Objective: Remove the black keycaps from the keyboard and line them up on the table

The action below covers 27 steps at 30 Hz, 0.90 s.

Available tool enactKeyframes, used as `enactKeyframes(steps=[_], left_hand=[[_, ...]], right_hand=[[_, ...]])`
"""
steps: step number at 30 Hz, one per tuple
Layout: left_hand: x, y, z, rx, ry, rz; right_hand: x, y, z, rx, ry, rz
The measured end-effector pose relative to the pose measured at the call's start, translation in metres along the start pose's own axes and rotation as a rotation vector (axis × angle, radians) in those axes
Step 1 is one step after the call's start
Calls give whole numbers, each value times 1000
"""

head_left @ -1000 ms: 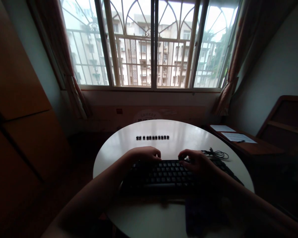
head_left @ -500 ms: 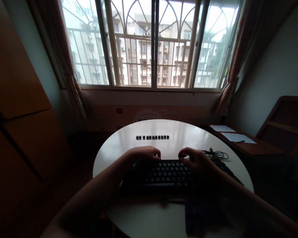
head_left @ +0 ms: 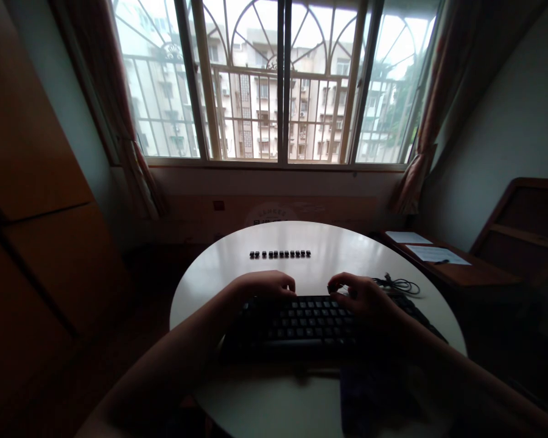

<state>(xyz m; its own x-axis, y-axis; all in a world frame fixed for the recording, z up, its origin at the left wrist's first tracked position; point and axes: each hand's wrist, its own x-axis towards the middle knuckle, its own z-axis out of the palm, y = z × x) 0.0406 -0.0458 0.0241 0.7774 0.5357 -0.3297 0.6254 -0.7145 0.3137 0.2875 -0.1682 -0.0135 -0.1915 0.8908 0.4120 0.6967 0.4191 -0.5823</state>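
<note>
A black keyboard (head_left: 310, 319) lies across the near half of the round white table (head_left: 223, 249). My left hand (head_left: 269, 284) is closed at its far left edge, with bent fingers and the thumb on the edge. Over the far right part of the keys, my right hand (head_left: 356, 292) pinches a small dark keycap (head_left: 331, 288) between thumb and fingertips. Beyond the hands, several black keycaps (head_left: 281, 255) stand in a row on the tabletop, with small gaps toward the left end.
A coiled black cable (head_left: 399, 284) lies right of my right hand. Near the front edge is a dark, flat item (head_left: 369, 398), too dim to identify. Papers (head_left: 438, 254) and a pen (head_left: 442, 261) rest on a low wooden table at right. A window and curtains stand behind.
The view has shifted very slightly. Both hands, the keyboard and the row of keycaps keep their places.
</note>
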Motion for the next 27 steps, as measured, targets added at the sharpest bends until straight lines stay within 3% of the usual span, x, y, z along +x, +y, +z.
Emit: enactKeyframes(steps=[12,20,27], left_hand=[[-1,3,-1,-4,-8,-10],[0,-1,0,-20,-2,2],[-3,2,-1,-11,0,-6]], right_hand=[[-1,4,3,-5,103,-55],[-3,5,1,98,68,-79],[-5,-5,-4,21,58,-76]])
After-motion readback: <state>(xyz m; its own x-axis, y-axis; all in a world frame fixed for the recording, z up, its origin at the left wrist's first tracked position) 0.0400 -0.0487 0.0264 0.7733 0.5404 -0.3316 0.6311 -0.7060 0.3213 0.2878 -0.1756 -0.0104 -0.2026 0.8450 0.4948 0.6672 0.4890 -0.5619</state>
